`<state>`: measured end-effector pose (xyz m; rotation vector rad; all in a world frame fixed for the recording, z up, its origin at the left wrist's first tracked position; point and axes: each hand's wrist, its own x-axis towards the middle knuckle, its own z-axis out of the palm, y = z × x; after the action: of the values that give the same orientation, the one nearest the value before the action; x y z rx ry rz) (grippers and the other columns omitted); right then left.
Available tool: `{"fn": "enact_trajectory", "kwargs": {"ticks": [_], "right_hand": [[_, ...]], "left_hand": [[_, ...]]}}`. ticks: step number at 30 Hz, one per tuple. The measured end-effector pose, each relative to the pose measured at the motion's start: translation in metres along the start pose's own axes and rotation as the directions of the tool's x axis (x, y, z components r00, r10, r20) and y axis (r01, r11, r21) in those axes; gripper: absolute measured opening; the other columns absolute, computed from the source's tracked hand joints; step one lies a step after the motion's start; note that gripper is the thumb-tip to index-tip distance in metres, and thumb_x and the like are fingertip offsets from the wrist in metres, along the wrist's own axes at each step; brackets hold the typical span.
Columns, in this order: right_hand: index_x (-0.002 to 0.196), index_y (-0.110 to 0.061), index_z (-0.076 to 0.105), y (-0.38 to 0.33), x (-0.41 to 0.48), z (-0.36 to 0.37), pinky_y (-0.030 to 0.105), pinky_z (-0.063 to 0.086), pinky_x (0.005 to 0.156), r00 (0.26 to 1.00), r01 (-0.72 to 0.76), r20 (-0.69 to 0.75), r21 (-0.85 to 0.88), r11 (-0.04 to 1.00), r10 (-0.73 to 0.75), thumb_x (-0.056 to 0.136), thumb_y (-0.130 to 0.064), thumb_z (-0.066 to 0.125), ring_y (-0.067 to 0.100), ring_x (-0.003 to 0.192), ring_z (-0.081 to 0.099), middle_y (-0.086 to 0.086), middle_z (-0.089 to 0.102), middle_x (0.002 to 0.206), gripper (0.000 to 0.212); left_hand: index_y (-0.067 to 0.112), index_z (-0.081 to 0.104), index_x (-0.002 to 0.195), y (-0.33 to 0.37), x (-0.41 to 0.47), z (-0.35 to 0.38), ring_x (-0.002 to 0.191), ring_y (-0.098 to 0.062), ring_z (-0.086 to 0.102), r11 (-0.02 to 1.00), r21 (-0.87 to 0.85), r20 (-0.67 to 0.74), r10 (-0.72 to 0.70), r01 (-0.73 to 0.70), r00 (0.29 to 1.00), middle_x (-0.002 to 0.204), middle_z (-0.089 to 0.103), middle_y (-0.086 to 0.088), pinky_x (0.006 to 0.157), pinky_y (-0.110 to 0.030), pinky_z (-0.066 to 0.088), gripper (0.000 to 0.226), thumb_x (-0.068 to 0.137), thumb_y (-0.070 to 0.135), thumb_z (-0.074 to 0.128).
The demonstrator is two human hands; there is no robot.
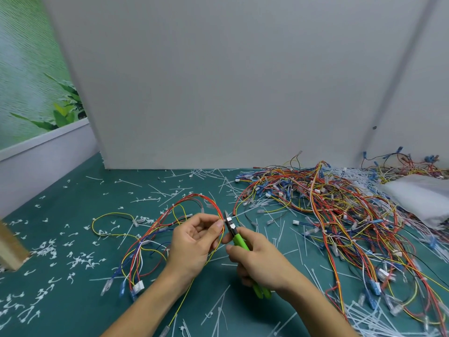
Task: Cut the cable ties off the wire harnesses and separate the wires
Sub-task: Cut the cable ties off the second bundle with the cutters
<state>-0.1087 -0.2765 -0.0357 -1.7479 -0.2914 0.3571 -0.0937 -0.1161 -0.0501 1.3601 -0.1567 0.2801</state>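
Right grip (pixel 261 261) clasps green cutters (pixel 239 241), tips pointing up and away, beside wire harness (pixel 192 196) pinched by left grip (pixel 194 242). Harness loops leftward across counter (pixel 80 319); wire pile (pixel 340 215) crowds right side.

Active wire harness (pixel 145 239): red/yellow/blue/white wires, looped, ctr, white connectors at lower end. Green-handled cutters (pixel 239 239): tips at loop, R side. Spare harness pile (pixel 328 215): tangled, R rear. Cut cable ties (pixel 80 261): white, scattered.
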Motion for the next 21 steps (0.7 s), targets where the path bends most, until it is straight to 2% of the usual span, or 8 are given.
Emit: {"fn": "enact_trajectory", "kwargs": {"ticks": [3,8,14,18,21], "right_hand": [[0.101,-0.025,0.058,0.0012,0.0002,0.0007,0.022,0.038,0.044,1.0,-0.028,-0.001,0.022,0.999,0.028,0.098,-0.019,0.052,0.013,0.047,0.039,-0.005,0.047,0.064,0.009],[0.105,-0.019,0.057,-0.0022,-0.0023,0.0011,0.023,0.036,0.046,0.998,-0.055,0.022,0.069,0.996,0.054,0.1,-0.013,0.05,0.014,0.047,0.036,-0.005,0.045,0.063,0.01],[0.105,-0.019,0.059,-0.0061,-0.0035,-0.0005,0.028,0.047,0.051,1.0,0.023,-0.012,-0.055,0.998,-0.024,0.095,-0.023,0.059,0.018,0.053,0.051,0.003,0.05,0.072,0.011],[0.102,-0.018,0.056,-0.0029,-0.0022,0.0025,0.024,0.038,0.046,1.0,-0.027,-0.001,0.026,0.999,0.027,0.102,-0.017,0.052,0.014,0.046,0.039,-0.005,0.047,0.063,0.005],[0.101,-0.02,0.055,-0.0029,-0.0013,0.0026,0.021,0.036,0.044,0.999,-0.045,0.006,0.018,0.999,0.045,0.103,-0.016,0.048,0.011,0.045,0.037,-0.01,0.046,0.059,0.008]], "left_hand": [[-0.004,0.066,0.092,0.0,0.0002,-0.0003,0.049,-0.011,0.049,1.0,0.004,-0.001,0.005,-0.005,1.0,0.064,0.061,-0.006,0.05,-0.016,0.044,0.005,0.088,-0.001,0.068],[-0.004,0.066,0.092,0.0,0.0006,0.0006,0.049,-0.01,0.049,1.0,0.01,-0.002,0.008,-0.008,1.0,0.063,0.06,-0.006,0.05,-0.016,0.043,0.006,0.088,-0.001,0.069],[0.0,0.068,0.091,-0.0012,0.0008,-0.0013,0.049,-0.011,0.048,1.0,0.007,0.007,0.001,-0.001,1.0,0.062,0.059,-0.007,0.05,-0.016,0.042,0.003,0.088,0.0,0.069],[0.001,0.068,0.09,-0.002,0.0011,-0.0018,0.049,-0.01,0.049,1.0,0.011,0.005,0.004,-0.004,1.0,0.063,0.061,-0.005,0.05,-0.016,0.043,0.003,0.088,0.0,0.069],[0.001,0.068,0.091,-0.0014,0.0008,-0.0012,0.049,-0.01,0.049,1.0,0.014,0.007,0.009,-0.009,1.0,0.063,0.062,-0.003,0.049,-0.016,0.043,0.003,0.088,0.001,0.069]]}}
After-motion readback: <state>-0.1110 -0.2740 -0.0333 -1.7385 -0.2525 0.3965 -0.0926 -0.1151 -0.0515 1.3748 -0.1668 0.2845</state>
